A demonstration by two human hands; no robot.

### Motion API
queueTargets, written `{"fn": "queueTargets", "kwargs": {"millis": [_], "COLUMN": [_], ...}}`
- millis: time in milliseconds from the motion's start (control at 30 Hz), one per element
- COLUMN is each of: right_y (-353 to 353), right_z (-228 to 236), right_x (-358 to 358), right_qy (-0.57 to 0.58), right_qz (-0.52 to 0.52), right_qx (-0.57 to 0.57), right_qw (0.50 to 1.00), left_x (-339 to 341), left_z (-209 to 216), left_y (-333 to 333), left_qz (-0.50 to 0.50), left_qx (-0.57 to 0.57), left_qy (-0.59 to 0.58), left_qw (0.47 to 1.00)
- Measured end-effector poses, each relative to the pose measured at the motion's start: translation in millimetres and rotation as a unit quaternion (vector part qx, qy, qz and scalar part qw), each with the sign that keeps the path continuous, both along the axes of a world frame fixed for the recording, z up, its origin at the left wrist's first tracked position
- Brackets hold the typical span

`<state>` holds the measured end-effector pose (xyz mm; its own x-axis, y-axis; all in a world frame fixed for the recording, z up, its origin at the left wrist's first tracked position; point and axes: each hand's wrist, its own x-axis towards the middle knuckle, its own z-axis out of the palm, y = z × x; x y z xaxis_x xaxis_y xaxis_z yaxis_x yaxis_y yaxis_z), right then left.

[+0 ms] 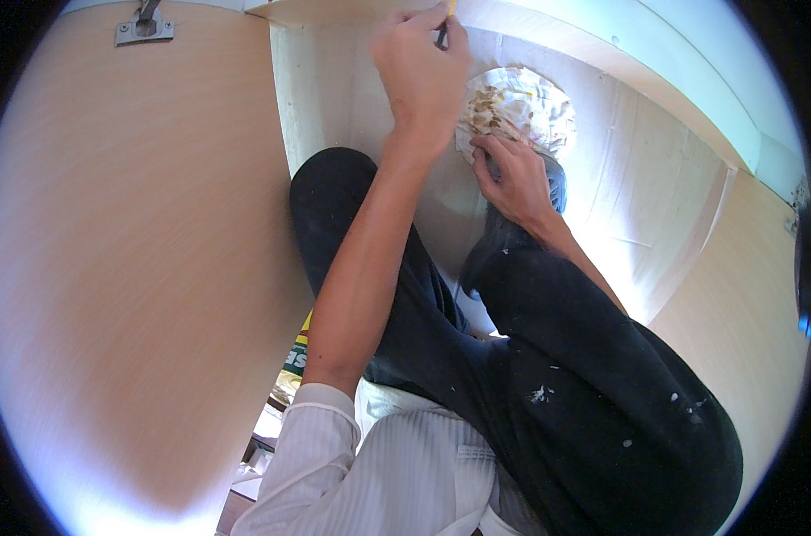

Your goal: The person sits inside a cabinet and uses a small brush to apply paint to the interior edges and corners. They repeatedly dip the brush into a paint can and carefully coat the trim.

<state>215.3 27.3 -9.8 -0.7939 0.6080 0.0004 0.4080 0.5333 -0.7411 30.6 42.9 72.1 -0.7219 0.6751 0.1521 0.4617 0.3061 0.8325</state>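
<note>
My left hand is raised at the top centre, its fingers closed round a thin stick-like tool with a dark part and a yellow part. Its upper end runs out of the picture, so its kind does not show. Lower and to the right, my right hand has thumb and forefinger bent together at the near edge of a round, crumpled white sheet. Brown and yellow stains cover the sheet's middle. A dark shoe is partly hidden under that hand.
I sit inside a pale cabinet with a tan door on the left, hung on a metal hinge. Another door panel stands at the right. My dark, paint-spotted trousers fill the middle. A green and yellow package shows beside my left arm.
</note>
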Motion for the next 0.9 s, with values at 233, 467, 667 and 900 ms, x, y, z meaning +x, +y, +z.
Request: {"fn": "queueTargets", "kwargs": {"millis": [233, 467, 667, 900], "right_y": [2.8, 5.1, 85.8, 171.6], "right_z": [1.7, 7.0, 70.3, 105.8], "right_x": [-0.6, -1.4, -30.6, -98.3], "right_qy": [0.007, 0.029, 0.184, 0.009], "right_qz": [0.001, -0.026, 0.001, 0.233], "right_qx": [0.011, 0.005, 0.214, 0.184], "right_qw": [1.0, 0.999, 0.959, 0.955], "left_x": [7.3, 5.5, -15.8, -31.2], "left_z": [1.6, -2.6, -9.2, -3.3], "left_y": [6.1, 6.2, -41.4, -75.0], "left_qz": [0.011, -0.024, 0.104, 0.174], "left_qx": [0.012, 0.025, 0.087, 0.082], "left_qy": [-0.032, -0.031, -0.096, -0.239], "left_qw": [0.999, 0.999, 0.986, 0.952]}}
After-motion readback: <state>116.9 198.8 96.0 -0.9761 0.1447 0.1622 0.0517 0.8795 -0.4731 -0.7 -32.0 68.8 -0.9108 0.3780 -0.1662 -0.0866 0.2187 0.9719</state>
